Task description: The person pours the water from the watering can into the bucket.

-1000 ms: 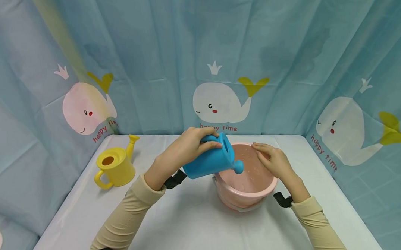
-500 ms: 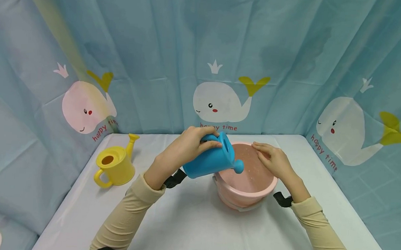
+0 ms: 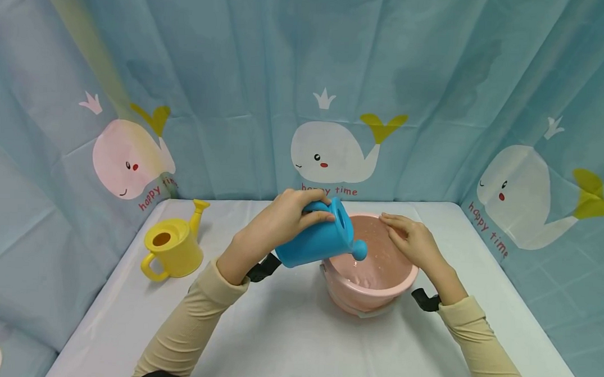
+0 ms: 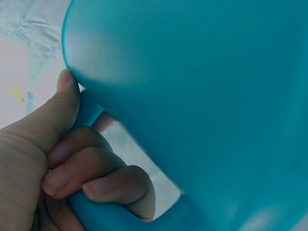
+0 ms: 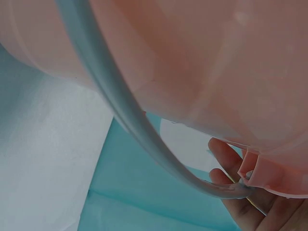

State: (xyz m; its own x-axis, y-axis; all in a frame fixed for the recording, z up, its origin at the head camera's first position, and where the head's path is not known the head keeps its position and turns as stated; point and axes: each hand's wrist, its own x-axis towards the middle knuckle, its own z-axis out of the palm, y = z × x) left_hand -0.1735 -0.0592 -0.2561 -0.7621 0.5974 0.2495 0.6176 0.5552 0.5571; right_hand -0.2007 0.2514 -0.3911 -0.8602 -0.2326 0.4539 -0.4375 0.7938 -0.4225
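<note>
My left hand (image 3: 293, 210) grips the handle of a blue watering can (image 3: 315, 242), fingers curled round it in the left wrist view. The can is tipped to the right, its round spout head over the left part of a pink bucket (image 3: 370, 293). Shiny ripples show inside the bucket, below the spout. At the far right of the rim, my right hand (image 3: 412, 241) holds the bucket, thumb on the inner side. In the right wrist view, several fingertips (image 5: 224, 151) show outside the wall, by the lug of the grey bail handle (image 5: 120, 103).
A yellow watering can (image 3: 175, 250) stands upright at the left of the white table (image 3: 285, 345). A blue curtain (image 3: 235, 95) printed with whales encloses the table at the back and sides.
Both hands, the blue watering can and the bucket keep nearly the same places. Bright ripples and splashes have appeared inside the bucket near its front wall.
</note>
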